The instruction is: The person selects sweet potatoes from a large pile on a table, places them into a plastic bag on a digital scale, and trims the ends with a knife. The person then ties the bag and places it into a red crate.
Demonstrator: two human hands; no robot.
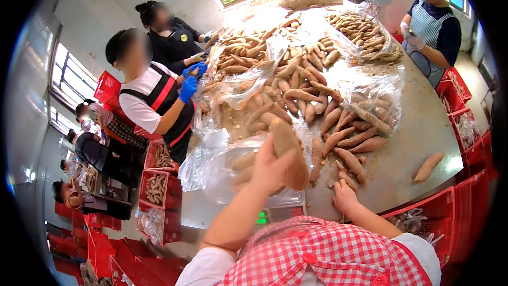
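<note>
My left hand (274, 165) grips a large sweet potato (286, 147), raised above a clear plastic bag (218, 178) holding several more. The bag rests on a scale (274, 212) with a lit green display, close to my apron. Lower and to the right, my right hand (344, 198) reaches the tabletop at the near end of a slim sweet potato (346, 176). Its fingers are curled and partly hidden, so a firm hold on that root is not clear. Beyond both hands spreads a heap of sweet potatoes (301, 95).
Filled plastic bags (373, 103) lie among the heap on the metal table (420, 127). A single sweet potato (428, 167) lies at right. Red crates (432, 214) stand along the table's right edge, others (158, 190) at left. Several people work around the table; one wears blue gloves (188, 88).
</note>
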